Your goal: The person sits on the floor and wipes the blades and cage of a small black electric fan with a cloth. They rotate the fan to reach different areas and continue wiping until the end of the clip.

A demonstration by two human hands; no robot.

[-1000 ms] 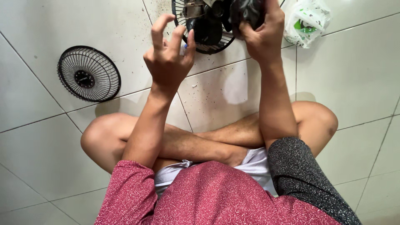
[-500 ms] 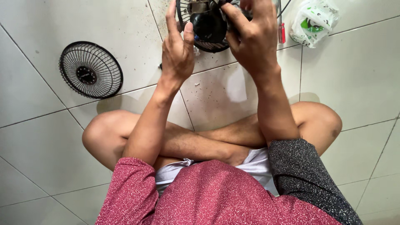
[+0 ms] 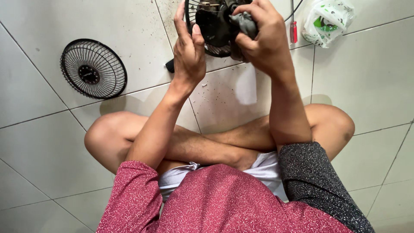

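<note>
**A:** Starting at the left, did anything shift there?

**B:** No. The loose round fan grille lay flat on the tiled floor, well apart from both hands, just as it had a second before.

**A:** And the left hand?

**B:** That changed most. A second earlier it hovered with fingers spread and curled, touching nothing. By this moment the left hand had closed in on the fan body, palm against the near edge of the rear guard, forefinger up along the wire rim and thumb pressed near the dark motor housing. It braced the fan rather than clenched it.

**A:** So the fan was held up off the floor?

**B:** Yes, lifted at the top of the view, between the two hands, above the crossed legs.

**A:** The right hand?

**B:** The right hand was clenched round a dark grey cloth, pushing it against the motor. It had gripped that bundle all along. With the left now steadying, I judged the wiping could go on firmly.

**A:** Further right?

**B:** A red-handled screwdriver and a white plastic bag lay untouched on the floor.
</note>
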